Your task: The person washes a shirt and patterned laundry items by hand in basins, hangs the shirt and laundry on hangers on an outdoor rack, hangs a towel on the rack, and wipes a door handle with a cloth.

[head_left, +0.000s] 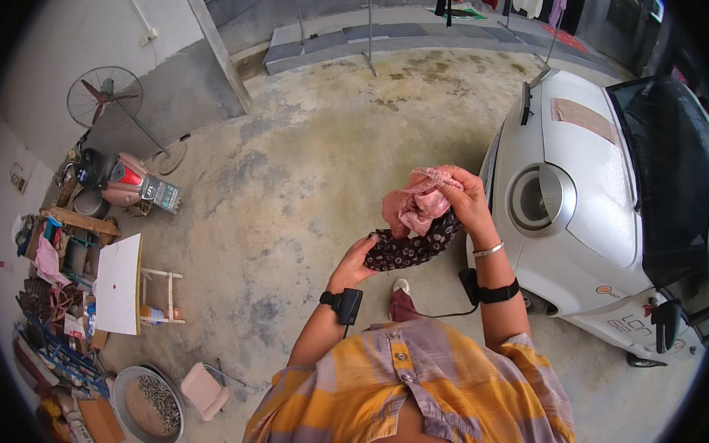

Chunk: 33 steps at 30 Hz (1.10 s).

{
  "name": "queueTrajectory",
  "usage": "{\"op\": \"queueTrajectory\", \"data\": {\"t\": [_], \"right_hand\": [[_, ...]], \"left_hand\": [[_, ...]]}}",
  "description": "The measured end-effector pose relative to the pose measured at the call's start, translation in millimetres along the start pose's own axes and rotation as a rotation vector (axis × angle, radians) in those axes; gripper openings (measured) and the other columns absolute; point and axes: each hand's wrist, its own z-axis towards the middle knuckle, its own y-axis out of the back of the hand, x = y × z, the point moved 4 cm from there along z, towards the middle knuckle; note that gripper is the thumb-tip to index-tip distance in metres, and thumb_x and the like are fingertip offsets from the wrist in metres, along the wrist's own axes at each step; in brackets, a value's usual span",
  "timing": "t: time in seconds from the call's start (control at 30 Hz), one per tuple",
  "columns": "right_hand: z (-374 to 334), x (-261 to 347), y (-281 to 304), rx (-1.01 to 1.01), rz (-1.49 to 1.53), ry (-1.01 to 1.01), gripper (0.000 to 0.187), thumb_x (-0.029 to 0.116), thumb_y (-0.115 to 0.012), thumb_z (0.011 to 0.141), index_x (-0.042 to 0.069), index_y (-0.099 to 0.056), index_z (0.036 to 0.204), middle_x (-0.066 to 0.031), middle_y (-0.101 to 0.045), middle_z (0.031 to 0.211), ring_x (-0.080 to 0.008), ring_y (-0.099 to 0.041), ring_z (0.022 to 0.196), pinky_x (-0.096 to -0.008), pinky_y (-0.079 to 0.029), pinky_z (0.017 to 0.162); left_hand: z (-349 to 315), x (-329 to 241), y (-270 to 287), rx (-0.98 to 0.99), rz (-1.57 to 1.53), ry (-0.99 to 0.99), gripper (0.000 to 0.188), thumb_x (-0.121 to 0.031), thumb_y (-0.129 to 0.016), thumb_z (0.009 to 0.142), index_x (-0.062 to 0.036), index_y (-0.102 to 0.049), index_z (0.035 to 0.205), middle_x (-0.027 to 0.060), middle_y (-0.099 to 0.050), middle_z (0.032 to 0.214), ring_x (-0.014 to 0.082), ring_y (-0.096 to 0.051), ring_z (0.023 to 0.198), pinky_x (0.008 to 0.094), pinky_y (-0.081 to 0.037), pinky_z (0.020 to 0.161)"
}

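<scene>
My right hand [469,202] is closed on a crumpled pink cloth [416,205], its fingers pinching the upper right side. Beneath the pink cloth hangs a black cloth with pale round spots [405,252]. My left hand [355,262] grips the left end of this spotted cloth, while its right end reaches up under my right hand. The two cloths touch, and whether they are joined cannot be made out. Both are held in front of my chest, above the concrete floor [276,193].
A white car [585,185] stands close on my right. To the left are a scooter [132,182], a standing fan [104,96], a white board [119,285] and a heap of mixed goods [50,294]. A small chair [204,390] and a metal basin [128,406] sit lower left.
</scene>
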Motion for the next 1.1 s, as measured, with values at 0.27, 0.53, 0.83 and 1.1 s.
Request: {"op": "queueTrajectory", "data": {"t": [0.27,0.53,0.83,1.1], "right_hand": [[263,-128,76,0.219,0.004,-0.058,0.013,0.000,-0.050,0.082,-0.002,-0.059,0.091,-0.0042,-0.063,0.083,-0.0095,-0.055,0.077,-0.0241,-0.046,0.070],[478,-214,107,0.402,-0.079,-0.209,0.015,-0.002,-0.052,0.079,-0.001,-0.060,0.092,-0.0047,-0.062,0.080,-0.0082,-0.054,0.074,-0.0231,-0.045,0.067],[715,-318,171,0.031,-0.597,-0.096,0.019,0.001,-0.056,0.074,0.004,-0.061,0.092,-0.0124,-0.062,0.077,-0.0232,-0.061,0.068,-0.0284,-0.047,0.060],[916,-374,224,-0.032,-0.971,0.175,0.029,0.003,-0.058,0.064,0.010,-0.060,0.093,-0.0141,-0.060,0.071,-0.0320,-0.058,0.063,-0.0370,-0.047,0.057]], "left_hand": [[213,-217,-65,-0.105,0.576,-0.268,0.068,-0.045,-0.060,0.077,-0.0074,-0.033,0.128,0.0144,-0.028,0.132,0.0243,-0.025,0.124,0.0426,-0.029,0.096],[429,-404,-131,0.307,0.585,-0.427,0.048,-0.020,-0.067,0.075,-0.0013,-0.047,0.115,0.0061,-0.054,0.107,0.0132,-0.051,0.095,0.0279,-0.042,0.082],[615,-616,-165,-0.151,1.449,-1.289,0.012,-0.004,-0.065,0.070,-0.0016,-0.058,0.080,0.0019,-0.060,0.083,0.0076,-0.054,0.077,0.0261,-0.045,0.063],[829,-720,-195,0.482,0.598,-0.495,0.046,-0.013,-0.073,0.066,-0.0022,-0.049,0.104,0.0080,-0.059,0.094,0.0170,-0.058,0.085,0.0331,-0.046,0.073]]}}
